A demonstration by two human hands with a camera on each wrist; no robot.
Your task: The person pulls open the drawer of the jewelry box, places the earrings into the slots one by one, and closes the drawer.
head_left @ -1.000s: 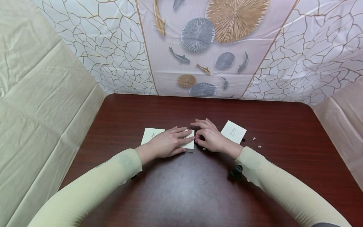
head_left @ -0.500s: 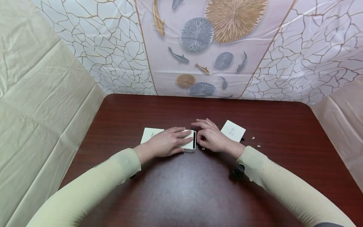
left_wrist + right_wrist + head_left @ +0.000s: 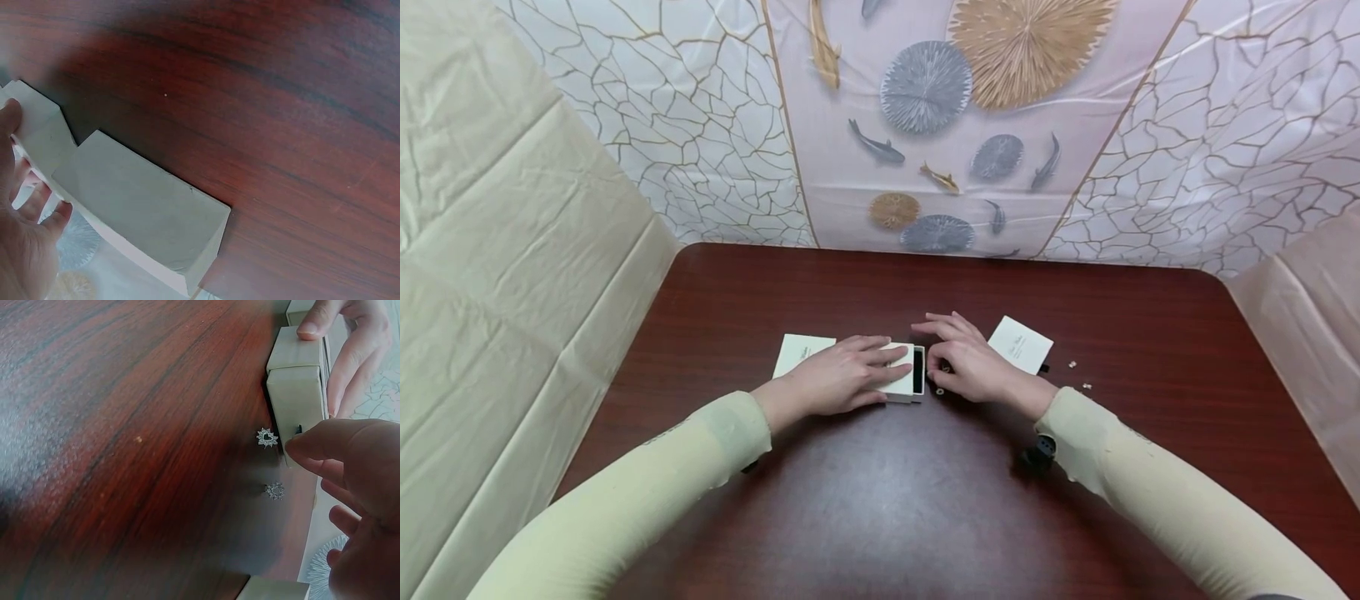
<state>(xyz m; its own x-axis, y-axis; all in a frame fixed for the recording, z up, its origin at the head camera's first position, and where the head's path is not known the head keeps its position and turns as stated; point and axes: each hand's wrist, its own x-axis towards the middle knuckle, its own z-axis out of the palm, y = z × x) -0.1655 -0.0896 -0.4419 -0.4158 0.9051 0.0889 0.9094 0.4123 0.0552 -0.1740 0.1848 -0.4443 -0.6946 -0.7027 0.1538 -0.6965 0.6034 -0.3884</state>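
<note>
In the head view my left hand (image 3: 850, 375) lies over a small white drawer box (image 3: 898, 385), fingers across its top and thumb on the near side, holding the sleeve. The drawer (image 3: 290, 394) sticks partly out of the right end, showing a black inside. My right hand (image 3: 970, 364) pinches at the black pull tab (image 3: 299, 429) on the drawer's front, thumb against fingertips. On the table beside that hand lie two sparkling earrings, a heart-centred one (image 3: 267, 437) and a round one (image 3: 275, 491).
A second white box (image 3: 796, 353) stands left, partly behind my left hand. Another white box (image 3: 1019, 343) with printed lettering sits right, a black tab at its corner. Two more tiny shiny pieces (image 3: 1072, 364) lie beyond it. A patterned cloth (image 3: 925, 167) hangs behind the brown table (image 3: 865, 517).
My right hand has moved a little to the right, and the drawer has slid out of the sleeve, uncovering its black inside. My left hand has stayed on the box.
</note>
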